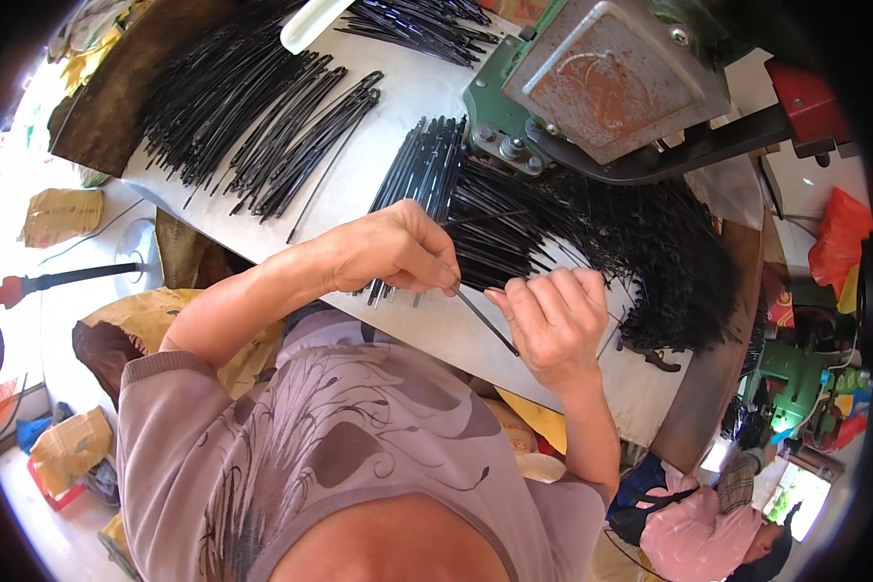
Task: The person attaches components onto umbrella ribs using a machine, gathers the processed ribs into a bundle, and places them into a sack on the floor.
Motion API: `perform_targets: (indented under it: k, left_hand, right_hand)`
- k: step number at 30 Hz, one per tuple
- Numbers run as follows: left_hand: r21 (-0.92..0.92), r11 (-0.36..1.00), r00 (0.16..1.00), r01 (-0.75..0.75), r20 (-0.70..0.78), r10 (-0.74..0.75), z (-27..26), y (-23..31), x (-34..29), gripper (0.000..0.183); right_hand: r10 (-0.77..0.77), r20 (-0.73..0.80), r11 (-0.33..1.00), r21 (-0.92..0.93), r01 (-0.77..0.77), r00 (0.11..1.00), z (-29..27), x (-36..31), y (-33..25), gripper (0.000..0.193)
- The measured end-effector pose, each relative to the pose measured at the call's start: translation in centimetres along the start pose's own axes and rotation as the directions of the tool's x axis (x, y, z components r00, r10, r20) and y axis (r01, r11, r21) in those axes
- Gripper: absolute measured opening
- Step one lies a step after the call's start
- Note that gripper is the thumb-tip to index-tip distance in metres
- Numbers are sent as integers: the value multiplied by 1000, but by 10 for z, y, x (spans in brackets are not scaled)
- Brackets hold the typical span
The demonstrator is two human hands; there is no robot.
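My left hand (pixel 398 247) is closed in a pinch at the upper end of a thin dark rod (pixel 487 322). The rod slants down to the right, and its lower end lies beside my right palm. My right hand (pixel 553 325) has its fingers curled in, with thumb and forefinger together close to the rod; whether something is between them is hidden. Just beyond my hands, a row of glossy black rods (pixel 422 165) lies on the pale metal tabletop (pixel 359 160). More black rods (pixel 495 218) lie to its right, running into a dense tangled black heap (pixel 674 257).
A green machine (pixel 490 107) with a rusty plate and a dark curved arm stands over the table's far side. Bundles of black rods (pixel 233 107) lie at far left, near a white strip (pixel 312 24). A person in pink (pixel 694 524) is at lower right, near another green machine (pixel 791 378).
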State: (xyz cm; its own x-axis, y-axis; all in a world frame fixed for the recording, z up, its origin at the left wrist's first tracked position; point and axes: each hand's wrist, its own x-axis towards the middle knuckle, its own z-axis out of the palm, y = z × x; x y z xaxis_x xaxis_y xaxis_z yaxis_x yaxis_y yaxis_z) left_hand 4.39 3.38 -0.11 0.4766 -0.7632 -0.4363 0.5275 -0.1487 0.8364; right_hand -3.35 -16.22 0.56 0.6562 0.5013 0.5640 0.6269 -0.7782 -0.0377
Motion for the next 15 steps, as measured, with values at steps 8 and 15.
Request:
perform_targets:
  k: [8,15]
  left_hand:
    - [47,998,999,-28,-39,30,3,-4,-9,12]
    - [21,990,971,-140,-190,142,7,6,-7,11]
  right_hand:
    - [77,-13,994,78,-75,997,0,1,-5,21]
    - [555,227,593,566,-572,800,-21,-7,22,33]
